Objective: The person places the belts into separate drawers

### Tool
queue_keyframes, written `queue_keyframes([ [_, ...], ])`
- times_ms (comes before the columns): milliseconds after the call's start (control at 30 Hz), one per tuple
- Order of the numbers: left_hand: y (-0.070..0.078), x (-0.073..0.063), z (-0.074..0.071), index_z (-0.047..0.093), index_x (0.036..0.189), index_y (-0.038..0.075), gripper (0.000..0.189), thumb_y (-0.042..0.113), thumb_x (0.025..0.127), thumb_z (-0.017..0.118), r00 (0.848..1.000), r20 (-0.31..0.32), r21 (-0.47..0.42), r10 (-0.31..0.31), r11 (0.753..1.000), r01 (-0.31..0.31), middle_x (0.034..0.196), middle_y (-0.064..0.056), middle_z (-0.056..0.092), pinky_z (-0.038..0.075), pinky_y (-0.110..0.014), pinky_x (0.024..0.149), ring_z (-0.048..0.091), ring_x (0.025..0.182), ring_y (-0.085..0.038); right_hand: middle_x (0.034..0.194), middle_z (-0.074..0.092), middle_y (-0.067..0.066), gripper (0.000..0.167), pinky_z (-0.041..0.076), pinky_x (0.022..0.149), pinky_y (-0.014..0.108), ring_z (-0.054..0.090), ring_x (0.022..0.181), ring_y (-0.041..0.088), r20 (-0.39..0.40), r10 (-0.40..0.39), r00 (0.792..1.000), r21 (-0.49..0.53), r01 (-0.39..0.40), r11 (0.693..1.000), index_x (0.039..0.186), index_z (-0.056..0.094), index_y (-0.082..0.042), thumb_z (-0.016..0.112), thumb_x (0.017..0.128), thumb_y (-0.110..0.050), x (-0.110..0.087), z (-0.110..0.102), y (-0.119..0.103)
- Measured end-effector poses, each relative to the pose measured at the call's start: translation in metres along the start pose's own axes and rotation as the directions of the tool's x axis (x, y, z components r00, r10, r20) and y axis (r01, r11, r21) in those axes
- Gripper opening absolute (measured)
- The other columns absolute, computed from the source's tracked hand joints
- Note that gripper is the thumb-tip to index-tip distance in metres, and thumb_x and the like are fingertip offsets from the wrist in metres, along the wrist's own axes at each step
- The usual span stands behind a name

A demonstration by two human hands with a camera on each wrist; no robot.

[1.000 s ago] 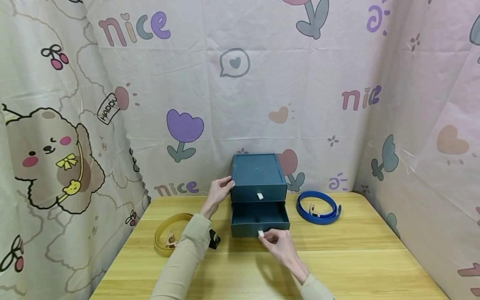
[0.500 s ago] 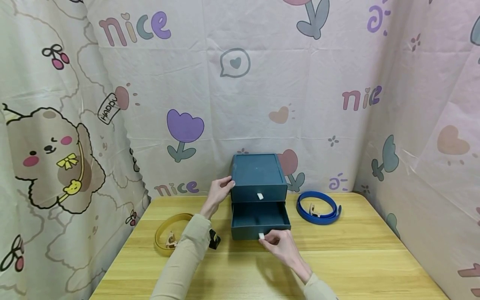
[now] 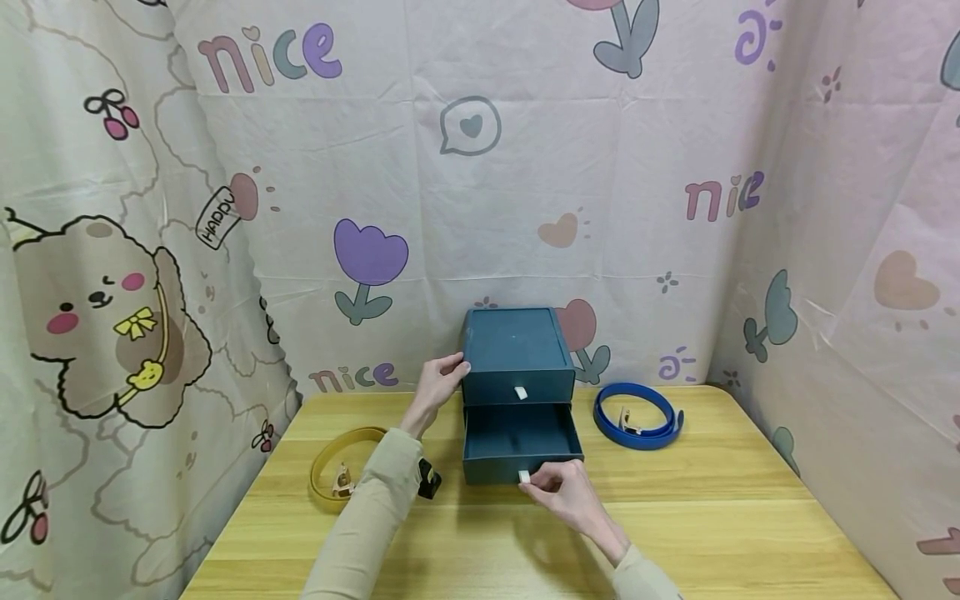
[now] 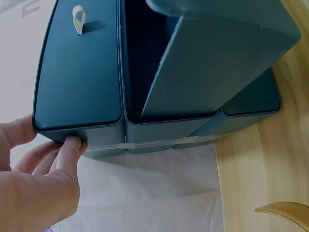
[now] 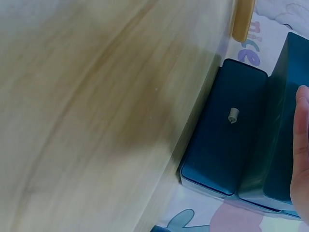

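Note:
A dark teal chest of drawers (image 3: 513,340) stands against the back curtain, its middle drawer (image 3: 491,472) pulled out with no contents visible. My right hand (image 3: 567,496) pinches the small white pull tab (image 3: 523,477) on that drawer's front. Holding the chest's upper left corner, my left hand (image 3: 437,383) has its digits on the top and the side. In the left wrist view, the top drawer front (image 4: 79,72) is flush and carries a loop tab (image 4: 78,20). The right wrist view shows the bottom drawer (image 5: 212,150) pushed in; my right hand (image 5: 301,159) is mostly cut off there.
A coiled yellow belt (image 3: 324,498) with a gold buckle lies left on the wooden table (image 3: 697,533), partly behind my left sleeve. A small black object (image 3: 429,480) sits beside that sleeve, its kind unclear. Right of the chest lies a coiled blue belt (image 3: 647,442).
The middle drawer has slid a little farther out toward me, my right hand moving with it on the tab. My left hand stays at the chest's corner.

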State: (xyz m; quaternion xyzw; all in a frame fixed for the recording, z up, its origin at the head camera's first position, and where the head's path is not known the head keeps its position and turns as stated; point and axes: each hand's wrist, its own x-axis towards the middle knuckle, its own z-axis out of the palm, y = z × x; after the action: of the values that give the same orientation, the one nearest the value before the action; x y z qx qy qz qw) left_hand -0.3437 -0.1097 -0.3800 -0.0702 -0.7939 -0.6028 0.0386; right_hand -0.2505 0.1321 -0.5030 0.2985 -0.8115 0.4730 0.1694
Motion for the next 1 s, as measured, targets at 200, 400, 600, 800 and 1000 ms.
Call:
queue_keyframes([
  [200, -0.0009, 0.0005, -0.001, 0.052, 0.145, 0.0, 0.046, 0.018, 0.103, 0.057, 1.0, -0.001, 0.001, 0.01, 1.0, -0.01, 0.143, -0.023, 0.058, 0.052, -0.047, 0.105, 0.062, 0.122, -0.032, 0.07, 0.075, 0.001, 0.006, 0.051, 0.051, 0.019, 0.058, 0.058, -0.006, 0.029, 0.029, 0.999, 0.007, -0.029, 1.0, 0.079, 0.078, -0.014, 0.081, 0.085, -0.014, 0.0011, -0.0029, -0.0016],
  [400, -0.0009, -0.0003, -0.0009, 0.051, 0.146, 0.001, 0.047, 0.017, 0.103, 0.057, 1.0, 0.008, -0.028, 0.008, 1.0, -0.008, 0.142, -0.024, 0.059, 0.05, -0.049, 0.107, 0.059, 0.129, -0.036, 0.07, 0.075, 0.002, 0.007, 0.052, 0.052, 0.019, 0.058, 0.058, -0.005, 0.056, 0.064, 0.996, 0.031, -0.065, 0.997, 0.079, 0.079, -0.011, 0.081, 0.085, -0.015, 0.0009, -0.0046, -0.0038],
  [600, 0.0007, -0.0017, -0.0002, 0.05, 0.147, 0.001, 0.047, 0.018, 0.103, 0.057, 1.0, 0.011, -0.04, 0.018, 0.999, -0.018, 0.143, -0.024, 0.058, 0.048, -0.051, 0.109, 0.058, 0.13, -0.037, 0.068, 0.073, 0.0, 0.011, 0.053, 0.053, 0.019, 0.058, 0.058, -0.005, 0.063, 0.062, 0.996, 0.021, -0.063, 0.998, 0.078, 0.078, -0.008, 0.08, 0.085, -0.015, -0.0002, -0.0057, -0.0058],
  [800, 0.0002, -0.0019, 0.0004, 0.05, 0.146, 0.0, 0.047, 0.017, 0.103, 0.056, 1.0, 0.014, -0.03, 0.027, 0.999, -0.027, 0.145, -0.024, 0.056, 0.048, -0.05, 0.109, 0.057, 0.132, -0.037, 0.064, 0.072, 0.001, 0.012, 0.053, 0.051, 0.018, 0.058, 0.056, -0.005, 0.063, 0.03, 0.998, 0.034, -0.032, 0.999, 0.075, 0.077, -0.007, 0.08, 0.085, -0.014, -0.0038, -0.0058, -0.0057],
  [1000, -0.0007, -0.003, -0.0007, 0.05, 0.147, -0.001, 0.047, 0.017, 0.103, 0.056, 0.999, 0.012, -0.026, 0.03, 0.999, -0.03, 0.145, -0.024, 0.055, 0.048, -0.05, 0.109, 0.057, 0.132, -0.037, 0.064, 0.072, 0.005, 0.013, 0.053, 0.051, 0.017, 0.061, 0.056, -0.003, 0.071, 0.025, 0.997, 0.039, -0.028, 0.999, 0.074, 0.077, -0.006, 0.081, 0.085, -0.014, -0.0063, -0.006, -0.0083],
])
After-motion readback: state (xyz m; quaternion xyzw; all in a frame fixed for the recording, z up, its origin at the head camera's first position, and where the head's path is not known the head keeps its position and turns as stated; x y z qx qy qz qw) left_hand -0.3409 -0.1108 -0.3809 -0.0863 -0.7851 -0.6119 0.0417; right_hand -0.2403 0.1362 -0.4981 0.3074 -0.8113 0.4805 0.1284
